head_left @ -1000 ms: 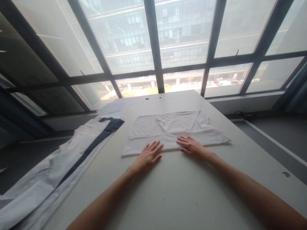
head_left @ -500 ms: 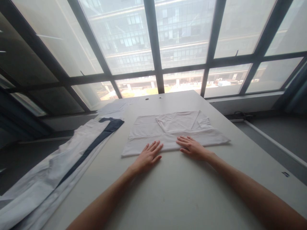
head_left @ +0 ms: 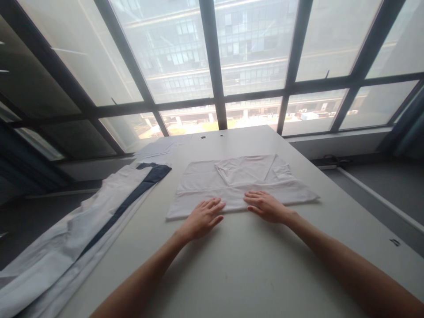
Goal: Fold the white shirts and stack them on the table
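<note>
Cloth [head_left: 243, 177], white and probably a garment, lying folded into a low, wide shape on the middle of the table [head_left: 225, 274], with a smooth band along the near side and slanting creases and overlaps behind it. Left hand [head_left: 202, 216] and right hand [head_left: 265, 207] both open, palms down, fingers stretched over the near edge, thumbs turned inward, with a gap between; nothing pinched or gripped in either. Judging by that pose, a flattening step in hand: holding or smoothing the near band rather than lifting. Amount of pressure impossible to tell. For a next move, probably a need either for flat palms spread outward along the band, to even out ripples, or for fingertips under the edge, for another turn. Either way, care due to the pointed right corner and the loose creases at the back. Along the table's left edge, apart from the cloth, white clothes [head_left: 96, 203] with a dark blue piece [head_left: 149, 176] between layers, best left undisturbed.
</note>
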A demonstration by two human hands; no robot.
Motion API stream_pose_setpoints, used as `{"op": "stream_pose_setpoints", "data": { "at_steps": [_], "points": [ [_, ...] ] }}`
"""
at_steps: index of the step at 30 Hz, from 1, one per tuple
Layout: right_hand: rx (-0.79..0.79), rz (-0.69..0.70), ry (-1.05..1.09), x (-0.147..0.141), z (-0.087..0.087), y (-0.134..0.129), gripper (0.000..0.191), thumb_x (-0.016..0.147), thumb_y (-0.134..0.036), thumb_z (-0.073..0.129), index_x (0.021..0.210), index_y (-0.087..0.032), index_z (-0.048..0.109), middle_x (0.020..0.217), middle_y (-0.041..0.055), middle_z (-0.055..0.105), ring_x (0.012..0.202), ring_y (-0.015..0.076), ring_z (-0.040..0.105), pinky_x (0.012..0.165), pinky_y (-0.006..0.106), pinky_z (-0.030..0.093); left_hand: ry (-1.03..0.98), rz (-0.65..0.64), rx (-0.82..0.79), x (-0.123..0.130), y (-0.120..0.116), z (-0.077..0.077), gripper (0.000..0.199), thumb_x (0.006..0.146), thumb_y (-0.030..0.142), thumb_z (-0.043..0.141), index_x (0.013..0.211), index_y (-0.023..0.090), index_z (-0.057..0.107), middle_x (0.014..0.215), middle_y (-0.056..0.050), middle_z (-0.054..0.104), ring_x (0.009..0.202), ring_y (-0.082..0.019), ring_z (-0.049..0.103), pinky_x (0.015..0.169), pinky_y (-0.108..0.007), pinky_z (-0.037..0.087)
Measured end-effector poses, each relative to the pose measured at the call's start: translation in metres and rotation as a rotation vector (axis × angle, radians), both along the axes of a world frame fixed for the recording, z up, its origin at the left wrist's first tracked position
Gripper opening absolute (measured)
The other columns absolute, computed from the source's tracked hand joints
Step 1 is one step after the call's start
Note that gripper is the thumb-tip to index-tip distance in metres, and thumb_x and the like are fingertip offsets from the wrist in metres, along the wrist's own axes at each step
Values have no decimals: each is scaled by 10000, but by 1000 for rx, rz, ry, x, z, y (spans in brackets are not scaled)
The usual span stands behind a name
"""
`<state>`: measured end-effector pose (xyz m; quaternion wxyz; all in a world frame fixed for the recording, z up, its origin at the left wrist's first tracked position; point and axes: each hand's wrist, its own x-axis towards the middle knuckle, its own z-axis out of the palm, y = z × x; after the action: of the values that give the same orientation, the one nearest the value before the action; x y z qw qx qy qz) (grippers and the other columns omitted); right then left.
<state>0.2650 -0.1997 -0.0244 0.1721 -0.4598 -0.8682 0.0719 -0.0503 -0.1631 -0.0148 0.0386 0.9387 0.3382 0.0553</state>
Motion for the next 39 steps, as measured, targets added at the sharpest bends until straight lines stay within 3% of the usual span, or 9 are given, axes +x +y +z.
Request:
{"op": "stream_pose_setpoints", "data": {
  "at_steps": [3, 7, 11, 15, 19, 25, 31, 35, 39],
  "points": [
    [62, -11, 1, -12, 14, -9, 379, 1025, -471, 466, 1003, -220, 748, 1137, 102, 735, 1100, 256, 646, 999, 413, 441, -35, 9, 66, 9, -15, 12, 429, 1041, 538, 404, 1323, 295, 620, 1321, -69, 649, 1213, -260, 583, 1092, -459, 371],
    [91, -17, -28, -23, 21, -17, 449, 1016, -500, 473, 788, -204, 722, 842, 83, 706, 878, 229, 648, 860, 373, 471, -94, 55, 115, 20, -30, 14, 394, 1053, 462, 411, 1280, 234, 637, 1147, -84, 707, 1098, -262, 624, 1079, -474, 383],
    [111, 72, 31, -26, 12, -18, 344, 1014, -428, 499, 1216, -224, 688, 1188, 109, 700, 1127, 251, 612, 986, 402, 452, -70, -87, 79, 22, -27, -3, 538, 1067, 441, 370, 1569, 247, 342, 1557, -90, 451, 1462, -282, 350, 1214, -509, 212],
    [21, 180, 2, -26, -4, -16, 595, 1021, -435, 468, 1566, -225, 354, 1625, 109, 344, 1508, 263, 271, 1219, 477, 227, 42, -169, -43, 20, -20, -14, 726, 1049, 578, 313, 1635, 248, 41, 1673, -66, 197, 1548, -297, 121, 1233, -545, 132],
    [-107, 194, -26, -26, -16, -13, 659, 1042, -501, 385, 1615, -243, 190, 1671, 89, 181, 1553, 241, 108, 1253, 511, 68, 78, -139, -78, 20, -19, -16, 748, 1040, 617, 276, 1630, 260, -15, 1676, -58, 145, 1550, -293, 96, 1237, -544, 116],
    [-193, 210, -2, -18, -10, -6, 620, 1045, -533, 350, 1604, -302, 212, 1675, 55, 139, 1553, 227, 69, 1256, 492, 31, 75, -142, -65, 18, -16, -20, 731, 1041, 614, 279, 1626, 292, -17, 1677, -55, 119, 1549, -289, 97, 1238, -530, 115],
    [-141, 15, 58, 36, -14, 15, 604, 1039, -512, 382, 1590, -290, 278, 1674, 77, 145, 1550, 255, 97, 1240, 566, 53, 63, -154, -67, 16, -14, -21, 706, 1043, 596, 311, 1630, 297, 56, 1673, -74, 148, 1543, -301, 128, 1233, -534, 130],
    [-103, -194, 345, 74, -25, 30, 639, 997, -598, 405, 1524, -239, 435, 1638, 111, 279, 1537, 277, 182, 1234, 589, 99, 47, -155, -76, 15, -14, -21, 701, 1042, 595, 324, 1630, 297, 88, 1670, -74, 167, 1543, -295, 136, 1233, -532, 134],
    [-71, -306, 1100, 96, -29, 37, 629, 914, -700, 481, 1283, -226, 667, 1454, 122, 575, 1424, 280, 444, 1203, 534, 289, 43, -149, -69, 16, -15, -18, 696, 1041, 595, 325, 1630, 296, 104, 1668, -76, 181, 1542, -293, 140, 1232, -528, 144]
  ]
}}
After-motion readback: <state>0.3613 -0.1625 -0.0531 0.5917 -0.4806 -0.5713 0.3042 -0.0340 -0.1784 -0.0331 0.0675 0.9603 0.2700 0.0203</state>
